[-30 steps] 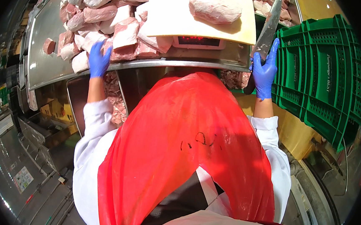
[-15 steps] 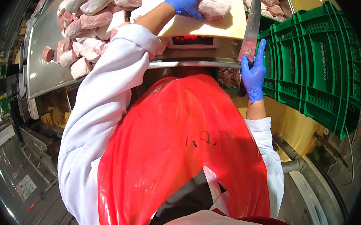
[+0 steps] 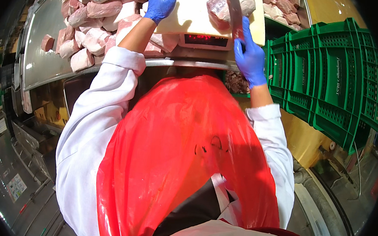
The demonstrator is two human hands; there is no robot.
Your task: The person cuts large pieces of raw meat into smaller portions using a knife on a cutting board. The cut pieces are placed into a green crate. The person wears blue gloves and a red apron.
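My right hand point(image 3: 250, 63), in a blue glove, is closed on the handle of a long knife point(image 3: 236, 16). Its blade points away from me and crosses over a chunk of pale pink meat point(image 3: 218, 10) on the white cutting board point(image 3: 191, 19). Meat shows on both sides of the blade; whether it is cut through I cannot tell. At the board's left side, my gloved left hand point(image 3: 161, 5) is empty with its fingers apart, beside the meat pile. The fingertips run out at the top of the view.
A heap of meat chunks point(image 3: 95, 41) covers part of the steel table point(image 3: 39, 61) at left. Below the board's near edge sits a scale with a red display point(image 3: 205, 40). Stacked green crates point(image 3: 328, 75) stand at right. More meat point(image 3: 286, 6) lies beyond the board's right edge.
My left hand has let go of the meat and moved left. The knife in my right hand has moved up and left, from beside the board to over the meat.
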